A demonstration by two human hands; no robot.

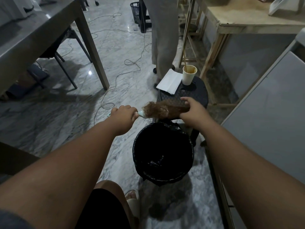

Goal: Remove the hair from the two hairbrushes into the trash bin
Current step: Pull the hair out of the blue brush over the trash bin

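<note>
Hairbrush hangs level just beyond the trash bin, at the bin's twelve o'clock; the left grip is wrapped round the pale handle at the brush's nine o'clock; the right grip curls over the brown hair at three o'clock, holding the clump. I judge the hair light, soft and matted, snagged on stiff bristles; it is best taken low at the bristle roots and peeled off as one mat, the rigid handle steadying; loose strands may drift past the rim. Behind, a stool carries a cup.
</note>
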